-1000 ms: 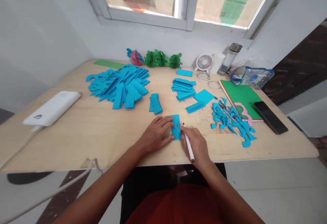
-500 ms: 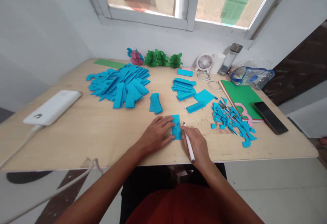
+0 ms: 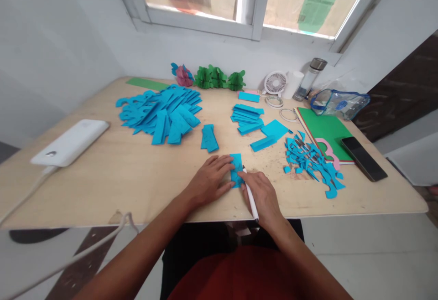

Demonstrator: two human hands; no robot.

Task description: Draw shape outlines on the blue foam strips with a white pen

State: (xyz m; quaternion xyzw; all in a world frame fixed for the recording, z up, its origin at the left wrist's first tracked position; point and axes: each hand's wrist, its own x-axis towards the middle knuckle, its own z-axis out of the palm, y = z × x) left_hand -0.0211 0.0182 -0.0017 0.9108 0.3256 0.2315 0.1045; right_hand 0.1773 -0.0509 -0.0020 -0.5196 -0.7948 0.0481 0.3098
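Observation:
A small blue paper strip [image 3: 236, 158] with faint drawn lines lies near the table's front edge. My left hand [image 3: 209, 178] rests flat on its left side, fingers stretched out. On the strip's right, my right hand [image 3: 265, 196] grips a white marker pen [image 3: 252, 200] with dark ends, the upper end pointing away from me beside the strip. Fingertips of that hand touch the paper's right part. Just beyond lie a few folded blue strips [image 3: 210, 138].
A large heap of blue cutouts [image 3: 164, 113] lies back left; a stack of blue strips [image 3: 247, 115] sits back right. Blue scraps [image 3: 310, 156], a green sheet [image 3: 325, 129] and a phone [image 3: 363, 158] are at right. A white power bank [image 3: 70, 142] with a cable is at left.
My right hand has shifted slightly left, its fingertips now over the strip's right part, and the pen has come closer to the paper's edge. My left hand stays put.

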